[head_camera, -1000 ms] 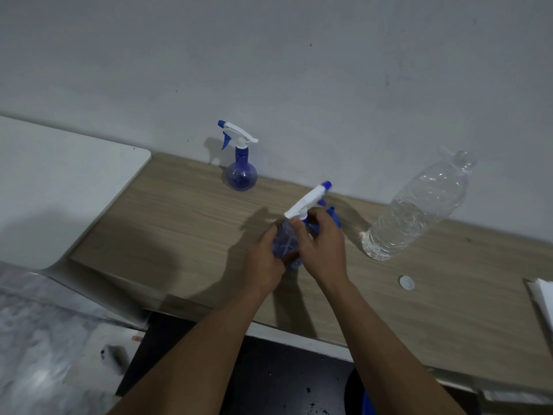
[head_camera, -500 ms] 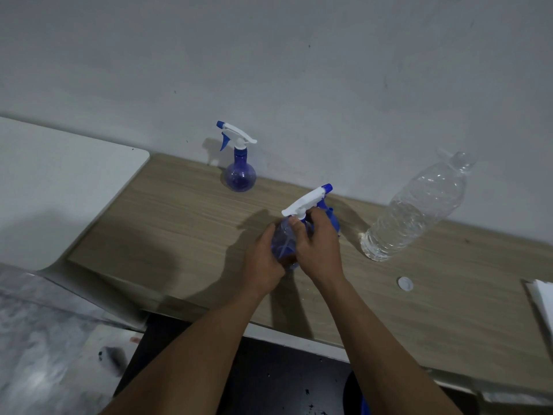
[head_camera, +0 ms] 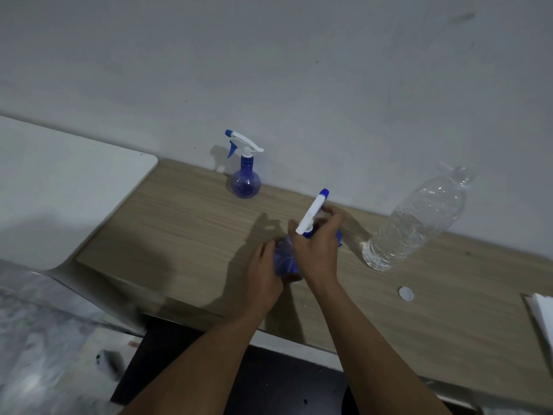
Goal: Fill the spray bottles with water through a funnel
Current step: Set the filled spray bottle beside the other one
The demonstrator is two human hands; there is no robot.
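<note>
A round blue spray bottle (head_camera: 284, 259) stands on the wooden table (head_camera: 179, 232) in the middle of the view. My left hand (head_camera: 263, 274) grips its body. My right hand (head_camera: 317, 250) is closed around its neck, under the white trigger head (head_camera: 312, 212) with a blue nozzle. Something blue (head_camera: 339, 238) shows behind my right hand; I cannot tell what it is. A second blue spray bottle (head_camera: 245, 175) stands by the wall at the back. A clear water bottle (head_camera: 416, 220) with no cap stands to the right.
A white bottle cap (head_camera: 406, 293) lies on the table right of my arms. A white sheet (head_camera: 543, 319) lies at the right edge. A white table (head_camera: 59, 181) adjoins on the left. The wall runs close behind the table.
My right hand has turned at the bottle's neck, and the white trigger head has swung from pointing right to pointing more upward. My left hand has kept its grip on the body.
</note>
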